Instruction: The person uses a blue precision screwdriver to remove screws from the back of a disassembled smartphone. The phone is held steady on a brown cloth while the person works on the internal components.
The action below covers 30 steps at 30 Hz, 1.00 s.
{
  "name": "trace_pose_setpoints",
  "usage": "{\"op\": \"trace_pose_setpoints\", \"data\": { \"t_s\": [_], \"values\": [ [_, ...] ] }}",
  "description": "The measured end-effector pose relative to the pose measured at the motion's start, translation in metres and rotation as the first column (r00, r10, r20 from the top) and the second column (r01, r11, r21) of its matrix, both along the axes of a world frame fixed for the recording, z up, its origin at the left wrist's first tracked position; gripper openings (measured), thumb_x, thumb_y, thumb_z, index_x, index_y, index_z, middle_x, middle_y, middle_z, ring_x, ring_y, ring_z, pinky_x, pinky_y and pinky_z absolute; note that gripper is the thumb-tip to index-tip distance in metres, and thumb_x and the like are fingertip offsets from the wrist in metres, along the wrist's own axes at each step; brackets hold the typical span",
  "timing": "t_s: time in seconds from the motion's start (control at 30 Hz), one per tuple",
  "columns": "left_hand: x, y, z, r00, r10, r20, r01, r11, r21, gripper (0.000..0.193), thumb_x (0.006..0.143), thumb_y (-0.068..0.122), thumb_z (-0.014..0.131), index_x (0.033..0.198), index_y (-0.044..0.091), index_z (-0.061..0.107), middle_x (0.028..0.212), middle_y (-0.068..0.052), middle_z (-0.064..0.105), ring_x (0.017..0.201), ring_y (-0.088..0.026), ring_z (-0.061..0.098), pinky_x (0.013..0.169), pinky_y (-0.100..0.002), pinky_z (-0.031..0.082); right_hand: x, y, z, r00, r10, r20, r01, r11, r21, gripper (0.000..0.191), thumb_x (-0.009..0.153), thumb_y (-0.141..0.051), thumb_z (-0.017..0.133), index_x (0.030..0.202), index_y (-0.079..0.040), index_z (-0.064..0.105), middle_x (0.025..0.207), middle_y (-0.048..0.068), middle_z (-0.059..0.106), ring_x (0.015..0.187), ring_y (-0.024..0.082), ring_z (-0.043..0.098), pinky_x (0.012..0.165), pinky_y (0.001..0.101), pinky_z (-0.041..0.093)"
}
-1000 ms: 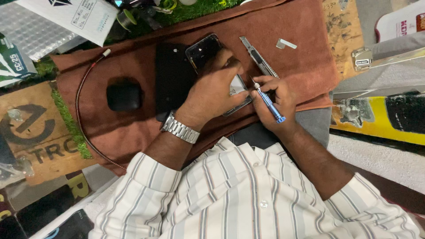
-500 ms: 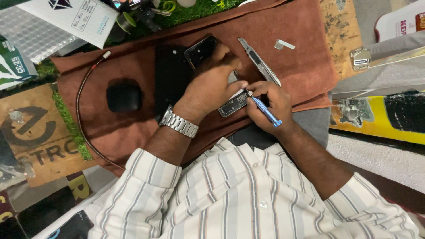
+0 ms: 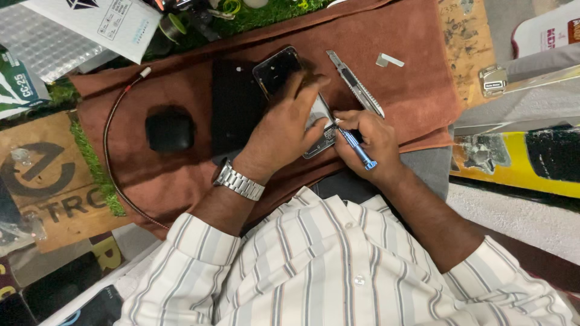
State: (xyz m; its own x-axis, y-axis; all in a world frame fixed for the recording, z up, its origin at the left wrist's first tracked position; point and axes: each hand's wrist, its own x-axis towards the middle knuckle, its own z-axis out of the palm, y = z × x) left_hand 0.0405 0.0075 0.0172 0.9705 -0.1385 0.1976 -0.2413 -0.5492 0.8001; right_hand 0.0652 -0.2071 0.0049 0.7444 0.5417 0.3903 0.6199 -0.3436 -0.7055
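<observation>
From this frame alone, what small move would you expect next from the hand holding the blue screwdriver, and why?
Probably a small twist of the blue screwdriver in place. The right hand pinches it with the tip down on the opened phone, and the left hand presses the phone flat against the brown cloth. Whether the tip sits in a screw is too small to tell.

A white printed package (image 3: 103, 21) is lying far left beside a silvery bubble mailer (image 3: 36, 42); a dark phone screen (image 3: 277, 70) is facing up at centre.
</observation>
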Motion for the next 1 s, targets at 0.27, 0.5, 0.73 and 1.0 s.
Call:
{"op": "trace_pose_setpoints", "data": {
  "t_s": [0.27, 0.5, 0.73, 1.0],
  "values": [
    [-0.005, -0.006, -0.013, 0.974, 0.139, 0.181, -0.128, 0.989, -0.067, 0.016, 0.104, 0.016, 0.062, 0.116, 0.007, 0.064, 0.125, -0.019, 0.061, 0.109, -0.039, 0.067, 0.093, -0.044, 0.056, 0.003, 0.0, -0.002, 0.997, 0.006, -0.07, -0.002, 0.998, 0.055, 0.018, 0.092, -0.002, 0.073, 0.103, 0.001, 0.058, 0.111, 0.021, 0.074, 0.091, 0.027, 0.076, 0.079, 0.0348, 0.06],
    [-0.003, -0.005, -0.018, 0.975, 0.16, 0.152, -0.154, 0.987, -0.054, 0.016, 0.11, 0.019, 0.057, 0.111, 0.003, 0.063, 0.117, -0.021, 0.062, 0.102, -0.04, 0.065, 0.088, -0.046, 0.054, 0.005, -0.004, -0.006, 0.997, 0.017, -0.07, -0.015, 0.999, 0.031, 0.02, 0.093, -0.003, 0.074, 0.099, -0.002, 0.056, 0.115, 0.022, 0.074, 0.096, 0.026, 0.077, 0.08, 0.0342, 0.06],
    [-0.005, -0.006, -0.014, 0.976, 0.158, 0.151, -0.15, 0.987, -0.065, 0.027, 0.098, 0.006, 0.058, 0.125, 0.005, 0.061, 0.116, -0.019, 0.062, 0.104, -0.04, 0.065, 0.088, -0.045, 0.054, 0.004, -0.006, -0.011, 0.997, 0.017, -0.072, -0.012, 0.997, 0.073, 0.02, 0.092, -0.001, 0.074, 0.099, -0.002, 0.056, 0.116, 0.023, 0.073, 0.1, 0.027, 0.077, 0.083, 0.0346, 0.061],
    [-0.004, -0.007, -0.012, 0.98, 0.126, 0.157, -0.134, 0.99, 0.041, 0.026, 0.093, 0.007, 0.065, 0.119, 0.005, 0.064, 0.113, -0.017, 0.06, 0.104, -0.034, 0.063, 0.09, -0.042, 0.053, 0.006, -0.006, -0.013, 0.991, 0.023, -0.129, -0.016, 0.998, 0.054, 0.022, 0.091, -0.002, 0.074, 0.096, -0.004, 0.053, 0.111, 0.022, 0.075, 0.09, 0.023, 0.078, 0.071, 0.0305, 0.061]
  ]
}}
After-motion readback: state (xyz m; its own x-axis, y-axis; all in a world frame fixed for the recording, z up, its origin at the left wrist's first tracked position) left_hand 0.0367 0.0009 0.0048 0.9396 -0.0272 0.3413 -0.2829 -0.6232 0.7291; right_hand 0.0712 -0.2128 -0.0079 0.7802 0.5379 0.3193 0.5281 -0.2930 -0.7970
